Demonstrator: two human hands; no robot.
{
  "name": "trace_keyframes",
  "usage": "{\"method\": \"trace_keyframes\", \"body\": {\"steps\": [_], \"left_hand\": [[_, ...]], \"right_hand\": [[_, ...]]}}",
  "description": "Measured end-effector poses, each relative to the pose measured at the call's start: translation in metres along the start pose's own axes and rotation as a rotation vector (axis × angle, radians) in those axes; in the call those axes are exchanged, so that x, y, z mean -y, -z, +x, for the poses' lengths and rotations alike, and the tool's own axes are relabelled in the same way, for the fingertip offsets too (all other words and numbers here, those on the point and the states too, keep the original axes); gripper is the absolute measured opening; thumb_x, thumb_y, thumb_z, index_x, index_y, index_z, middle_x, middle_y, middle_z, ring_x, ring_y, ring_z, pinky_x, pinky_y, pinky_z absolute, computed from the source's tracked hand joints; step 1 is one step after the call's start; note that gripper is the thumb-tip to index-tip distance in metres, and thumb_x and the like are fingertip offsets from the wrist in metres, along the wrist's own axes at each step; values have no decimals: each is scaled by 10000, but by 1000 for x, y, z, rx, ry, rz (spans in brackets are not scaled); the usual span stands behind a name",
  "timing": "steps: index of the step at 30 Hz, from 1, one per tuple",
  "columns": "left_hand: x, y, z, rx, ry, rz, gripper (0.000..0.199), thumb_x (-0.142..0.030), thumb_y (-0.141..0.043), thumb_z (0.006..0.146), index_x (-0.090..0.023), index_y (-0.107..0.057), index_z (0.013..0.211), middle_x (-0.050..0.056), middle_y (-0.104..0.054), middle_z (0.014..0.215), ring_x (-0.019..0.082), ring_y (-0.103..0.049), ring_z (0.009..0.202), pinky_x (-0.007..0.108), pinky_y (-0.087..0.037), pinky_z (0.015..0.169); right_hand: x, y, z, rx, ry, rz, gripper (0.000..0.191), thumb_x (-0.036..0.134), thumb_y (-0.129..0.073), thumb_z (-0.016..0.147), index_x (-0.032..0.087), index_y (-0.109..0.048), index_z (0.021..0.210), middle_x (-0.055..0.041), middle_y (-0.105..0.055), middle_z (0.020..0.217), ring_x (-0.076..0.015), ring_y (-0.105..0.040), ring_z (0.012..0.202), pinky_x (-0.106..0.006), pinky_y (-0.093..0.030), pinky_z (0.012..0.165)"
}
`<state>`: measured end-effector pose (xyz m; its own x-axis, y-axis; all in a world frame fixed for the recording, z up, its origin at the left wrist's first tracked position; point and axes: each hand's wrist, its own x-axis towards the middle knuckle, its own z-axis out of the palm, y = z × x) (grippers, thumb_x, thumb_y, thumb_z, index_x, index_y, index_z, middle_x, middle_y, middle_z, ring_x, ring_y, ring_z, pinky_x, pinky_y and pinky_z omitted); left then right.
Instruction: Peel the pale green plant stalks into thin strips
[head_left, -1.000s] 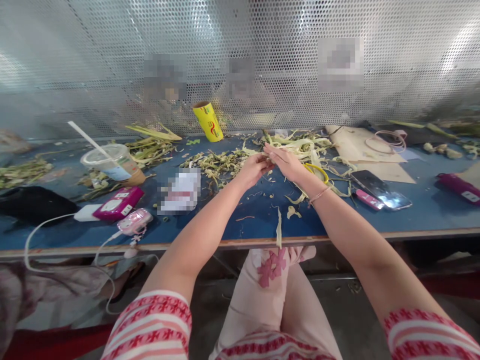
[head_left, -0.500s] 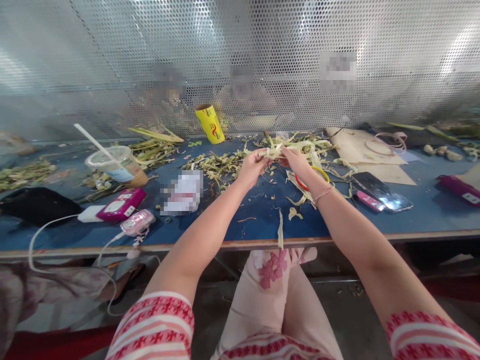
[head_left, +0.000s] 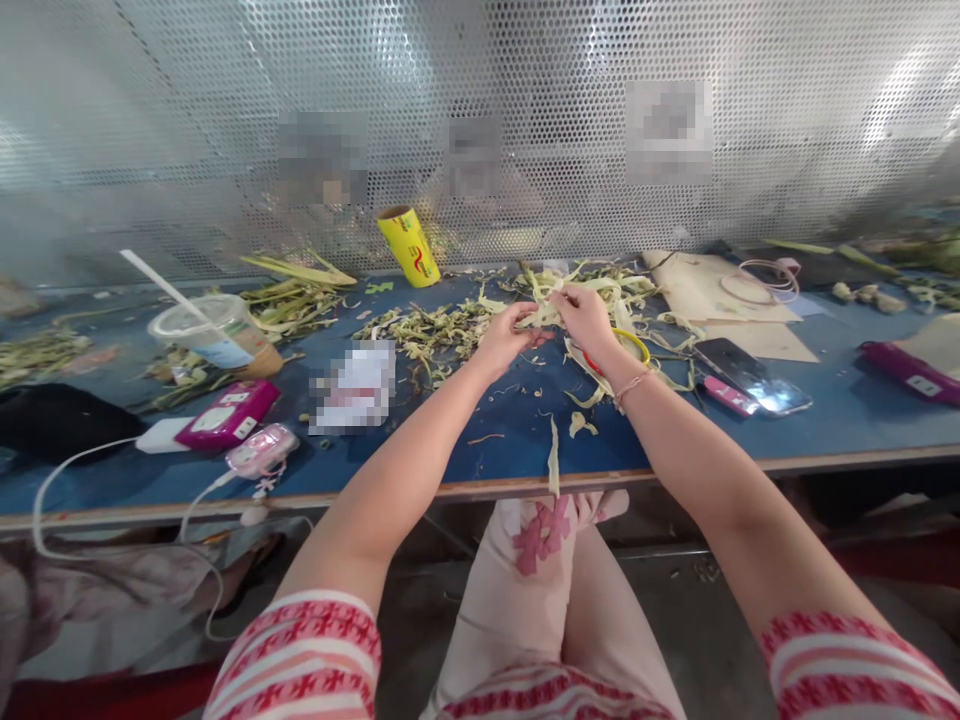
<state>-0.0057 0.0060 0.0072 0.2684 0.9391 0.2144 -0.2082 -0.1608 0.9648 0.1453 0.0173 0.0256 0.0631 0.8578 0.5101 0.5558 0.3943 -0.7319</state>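
Note:
My left hand (head_left: 508, 338) and my right hand (head_left: 586, 318) are close together above the blue table. A pale, ribbon-like plant strip (head_left: 537, 303) stretches between their fingers. The right fingertips pinch it, while the left fingers curl at its other end, partly hidden. Behind and beneath them lies a heap of pale green plant strips (head_left: 630, 285). Left of the left hand spreads a pile of shorter, curled plant scraps (head_left: 427, 330). Beside my right wrist are a yellow ring-shaped handle (head_left: 636, 342) and a red one, possibly of scissors.
A yellow cardboard tube (head_left: 409, 246) leans by the perforated metal panel (head_left: 555, 140). To the left stand a drink cup with a straw (head_left: 225, 335), a purple power box (head_left: 232, 412) and a pink device (head_left: 262, 450) on a cable. On the right lie a phone (head_left: 750, 375) and brown paper (head_left: 694, 290).
My right hand has lifted slightly and shifted against the left hand, with the strip between them. The left fingers have spread a little. The whole view has drifted slightly.

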Motion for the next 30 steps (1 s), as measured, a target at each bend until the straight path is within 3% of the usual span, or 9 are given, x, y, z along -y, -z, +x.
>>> {"method": "trace_keyframes", "body": {"steps": [8,12,16,20,26,30], "left_hand": [[2,1,-2,84,31,32,390,-29,-665,659,-199,-550,992,49,-546,1190,106,-685,751,296,-544,762],[-2,-4,-4,18,97,-118,347,-11,-667,687,-185,-531,954,-3,-619,909,117,-683,717,306,-529,787],[-11,-10,-6,-54,230,-283,71,-101,-607,826,-148,-559,848,-2,-624,687,110,-660,666,267,-507,742],[-15,-16,-7,-133,288,-331,158,-205,-600,881,-143,-551,744,-2,-615,623,88,-620,599,227,-479,653],[-10,-22,-9,-227,121,-156,279,-276,-506,944,-188,-445,686,-66,-467,479,58,-451,424,198,-349,494],[-1,-12,-4,-323,-27,29,282,-333,-559,918,-206,-435,698,-87,-407,461,55,-357,373,222,-261,454]], "right_hand": [[-6,3,1,-69,80,-124,366,482,-452,905,212,-550,679,31,-375,493,-126,-346,504,-282,-282,568],[-9,3,1,-81,85,-142,369,520,-431,918,231,-573,736,16,-413,517,-149,-393,520,-290,-317,586],[-6,2,-1,-91,106,-147,420,573,-374,931,237,-560,761,11,-418,534,-155,-419,537,-286,-318,586],[0,1,-6,-108,123,-151,385,534,-364,951,230,-559,816,20,-426,555,-148,-428,547,-282,-319,605],[7,-4,-12,-68,139,-140,341,474,-381,960,223,-575,834,21,-426,544,-145,-432,547,-283,-343,610],[8,-8,-13,-57,150,-101,374,504,-375,956,221,-599,859,16,-432,548,-149,-441,547,-289,-378,621]]}}
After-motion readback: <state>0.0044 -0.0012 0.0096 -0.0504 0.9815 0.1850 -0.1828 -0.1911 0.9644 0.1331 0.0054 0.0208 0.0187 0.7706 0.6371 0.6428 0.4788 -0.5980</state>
